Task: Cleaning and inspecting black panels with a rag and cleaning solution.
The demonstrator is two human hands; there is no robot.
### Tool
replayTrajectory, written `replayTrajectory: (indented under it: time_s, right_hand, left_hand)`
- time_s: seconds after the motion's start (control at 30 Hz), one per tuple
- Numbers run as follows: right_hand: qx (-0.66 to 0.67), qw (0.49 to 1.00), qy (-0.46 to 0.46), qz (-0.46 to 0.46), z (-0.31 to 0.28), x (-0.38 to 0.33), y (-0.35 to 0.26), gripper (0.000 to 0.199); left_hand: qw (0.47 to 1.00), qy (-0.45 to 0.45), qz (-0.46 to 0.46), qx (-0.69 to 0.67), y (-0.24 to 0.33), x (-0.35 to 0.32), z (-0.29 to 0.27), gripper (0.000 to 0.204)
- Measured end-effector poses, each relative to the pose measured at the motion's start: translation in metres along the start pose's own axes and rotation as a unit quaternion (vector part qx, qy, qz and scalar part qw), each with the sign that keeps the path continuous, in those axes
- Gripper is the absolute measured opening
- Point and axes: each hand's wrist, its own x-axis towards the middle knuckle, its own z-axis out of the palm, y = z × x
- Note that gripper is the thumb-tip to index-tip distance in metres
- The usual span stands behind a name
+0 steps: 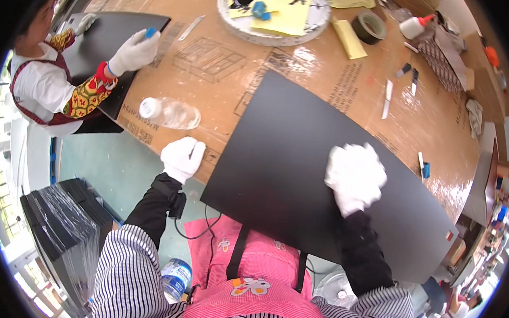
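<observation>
A large black panel lies slantwise on the cardboard-covered table, its near edge overhanging toward my apron. My right hand, in a white glove, presses a crumpled white cloth onto the panel; glove and cloth blur together, and the fingers are hidden. Left of the panel, my gloved left hand is curled into a fist by the table's edge, with nothing visible in it. Just beyond that fist, a clear plastic bottle with a white cap lies on its side.
Across the left corner, a co-worker's gloved hand holds a small blue block over another black panel. At the back stand a round, paint-smeared tray, a tape roll and a glue bottle. Wrapped black panels are stacked lower left.
</observation>
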Motion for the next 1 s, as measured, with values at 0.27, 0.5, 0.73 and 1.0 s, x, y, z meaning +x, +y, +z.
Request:
replayTrajectory:
  time_s: [0.27, 0.5, 0.73, 1.0]
  right_hand:
    - [0.248, 0.955, 0.044, -0.158, -0.05, 0.037, -0.19, 0.02]
    - [0.285, 0.893, -0.329, -0.116, -0.022, -0.044, -0.11, 0.013]
    - [0.162, 0.978, 0.108, -0.081, -0.002, 0.056, -0.148, 0.039]
    - [0.154, 0.935, -0.085, -0.308, -0.018, -0.072, -0.129, 0.023]
  left_hand:
    - [0.999, -0.018, -0.004, -0.04, -0.003, 0.012, 0.003, 0.024]
    - [0.998, 0.016, -0.019, -0.062, -0.012, 0.003, 0.001, 0.029]
    - [0.997, 0.04, 0.002, -0.071, -0.009, 0.006, 0.01, 0.03]
    - [0.994, 0.047, 0.031, -0.088, -0.017, 0.004, 0.003, 0.03]
